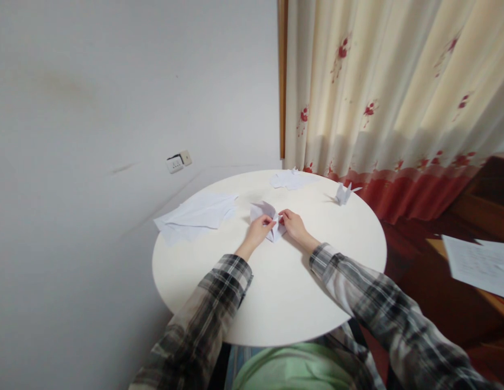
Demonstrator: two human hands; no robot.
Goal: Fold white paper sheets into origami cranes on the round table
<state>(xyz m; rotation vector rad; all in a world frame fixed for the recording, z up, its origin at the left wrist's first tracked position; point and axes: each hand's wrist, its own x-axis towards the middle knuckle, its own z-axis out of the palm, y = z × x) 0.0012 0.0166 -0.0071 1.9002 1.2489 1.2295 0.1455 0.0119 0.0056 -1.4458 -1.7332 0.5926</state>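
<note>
A partly folded piece of white paper (264, 212) lies near the middle of a round white table (276, 292). My left hand (257, 232) pinches its near edge from the left. From the right, my right hand (293, 225) pinches the same fold, fingertips almost meeting the left hand's. Both arms wear plaid sleeves and reach in from the table's near side.
A stack of loose white sheets (197, 216) lies at the table's left. A finished paper crane (343, 193) stands at the far right and crumpled paper (288, 179) at the far edge. A curtain (398, 97) hangs behind; papers (479, 265) rest on a wooden surface at right.
</note>
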